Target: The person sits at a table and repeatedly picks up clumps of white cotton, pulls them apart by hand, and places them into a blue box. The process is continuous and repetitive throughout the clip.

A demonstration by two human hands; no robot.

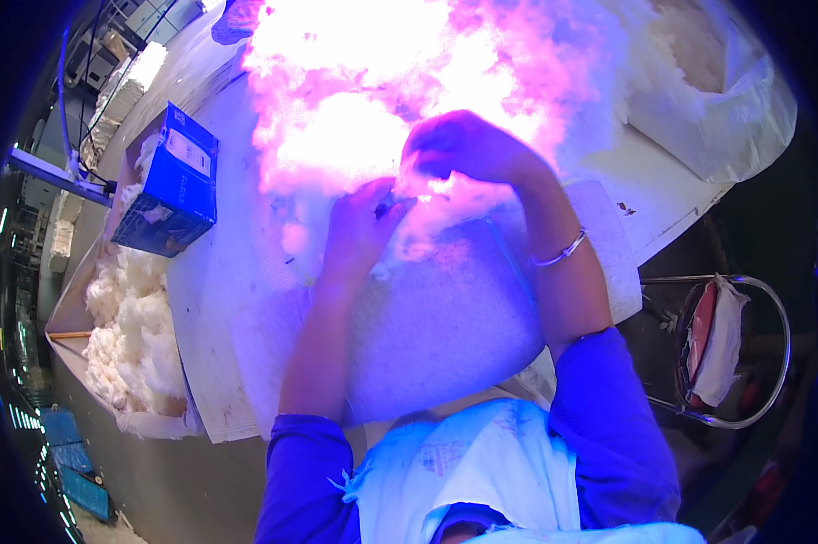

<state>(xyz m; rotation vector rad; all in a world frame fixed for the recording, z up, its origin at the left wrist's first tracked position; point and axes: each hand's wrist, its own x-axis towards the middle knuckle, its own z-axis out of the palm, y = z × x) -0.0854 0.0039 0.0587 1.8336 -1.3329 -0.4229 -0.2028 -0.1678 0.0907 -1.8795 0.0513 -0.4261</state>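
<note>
A large heap of white fluffy fibre (355,118) lies on a white table (219,299) under strong pink-violet light. My left hand (359,227) pinches a tuft of the fibre (427,218) at the heap's near edge. My right hand (463,145) is curled over the same clump from above, fingers closed in it. A thin metal bangle (561,252) sits on my right wrist. Both arms wear blue sleeves. The fingertips are partly hidden in the fibre and glare.
A blue crate (173,181) stands at the table's left edge. Left of it, a low tray (128,335) holds more white fibre. A big white sack (708,82) sits at the back right. A round metal stool (726,354) with cloth stands to the right.
</note>
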